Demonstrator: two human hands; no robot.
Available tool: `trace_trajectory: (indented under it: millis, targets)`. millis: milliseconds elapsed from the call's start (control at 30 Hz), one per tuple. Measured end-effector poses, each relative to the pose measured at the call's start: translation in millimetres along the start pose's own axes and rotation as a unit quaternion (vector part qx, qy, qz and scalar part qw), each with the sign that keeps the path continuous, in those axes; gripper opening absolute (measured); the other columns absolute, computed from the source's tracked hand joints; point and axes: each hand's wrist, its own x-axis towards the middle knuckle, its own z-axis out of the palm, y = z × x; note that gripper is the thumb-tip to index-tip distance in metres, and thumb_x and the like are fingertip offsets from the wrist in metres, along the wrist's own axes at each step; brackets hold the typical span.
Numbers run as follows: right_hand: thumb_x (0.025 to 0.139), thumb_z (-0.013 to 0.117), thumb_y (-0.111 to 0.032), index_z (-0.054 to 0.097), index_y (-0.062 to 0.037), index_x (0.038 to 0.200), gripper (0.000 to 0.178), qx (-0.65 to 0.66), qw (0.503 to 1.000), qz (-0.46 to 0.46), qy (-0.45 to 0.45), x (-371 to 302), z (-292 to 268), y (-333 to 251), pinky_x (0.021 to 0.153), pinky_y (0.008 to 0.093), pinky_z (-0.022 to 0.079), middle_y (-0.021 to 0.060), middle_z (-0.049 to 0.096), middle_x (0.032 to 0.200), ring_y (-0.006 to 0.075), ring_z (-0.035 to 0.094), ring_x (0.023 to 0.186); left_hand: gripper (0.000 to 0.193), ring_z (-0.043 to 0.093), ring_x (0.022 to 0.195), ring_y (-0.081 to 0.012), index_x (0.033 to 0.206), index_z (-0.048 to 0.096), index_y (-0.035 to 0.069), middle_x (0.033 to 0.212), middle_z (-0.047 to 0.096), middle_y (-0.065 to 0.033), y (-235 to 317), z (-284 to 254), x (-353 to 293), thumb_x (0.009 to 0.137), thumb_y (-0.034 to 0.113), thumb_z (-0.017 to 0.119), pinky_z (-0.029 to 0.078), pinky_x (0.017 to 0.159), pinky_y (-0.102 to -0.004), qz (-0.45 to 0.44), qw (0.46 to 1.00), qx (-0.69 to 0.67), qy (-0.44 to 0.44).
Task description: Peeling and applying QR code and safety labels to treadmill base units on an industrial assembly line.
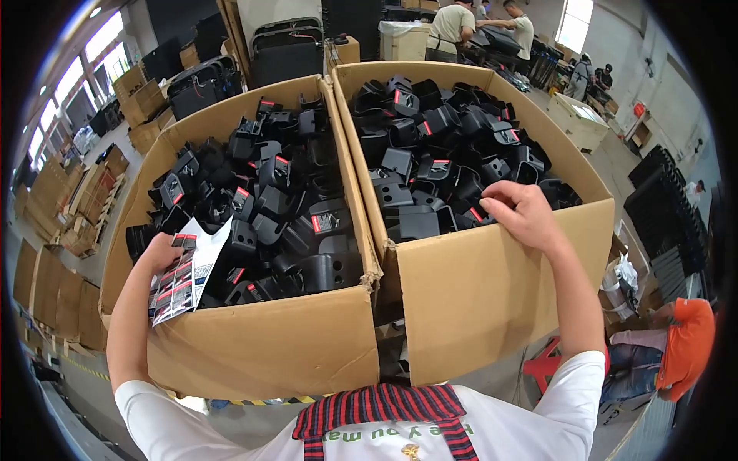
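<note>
Two big cardboard boxes stand side by side before me, the left box (265, 346) and the right box (492, 296). Both are heaped with black bent parts, some with round holes; many carry a small red, black and white label, in the left heap (327, 223) and the right heap (440, 121). My left hand (160, 252) is closed on sheets of labels (175, 288), held over the left box's near left corner with a white sheet behind. My right hand (526, 217) is at the right box's near rim, thumb and fingers pinched; whatever they hold is too small to make out.
Flattened cartons (58, 300) and pallets lie along the left. Behind the boxes are stacked black frames (288, 46). People work at a far table, and a person in orange (686, 349) is close at my right. Black parts (667, 207) are stacked at the right wall.
</note>
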Motion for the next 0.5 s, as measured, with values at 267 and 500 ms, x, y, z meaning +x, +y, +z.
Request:
trace_trajectory:
  millis: [267, 500]
  targets:
    - [0.07, 0.058, -0.022, 0.06, -0.0045, 0.078, 0.019, -0.205, 0.976, -0.019, -0.072, 118, 10, 55, 0.064, 0.038, 0.045, 0.0124, 0.06, 0.072, 0.0279, 0.058, 0.072, 0.018, 0.057, 0.07, -0.012, 0.095, 0.058, 0.0, 0.082, 0.061, -0.0036, -7, -38, -19, 0.079, 0.007, 0.051, 0.046, 0.065, -0.027, 0.04, 0.836, -0.532, 0.126]
    - [0.062, 0.062, -0.025, 0.059, 0.0001, 0.081, 0.032, -0.279, 0.933, -0.001, -0.227, 125, 48, 139, 0.072, 0.0394, 0.045, 0.0192, 0.058, 0.083, 0.0336, 0.055, 0.082, 0.024, 0.054, 0.066, -0.013, 0.1, 0.053, 0.002, 0.083, 0.057, -0.0047, -17, -66, -28, 0.08, 0.016, 0.056, 0.045, 0.059, -0.026, 0.107, 0.671, -0.696, 0.232]
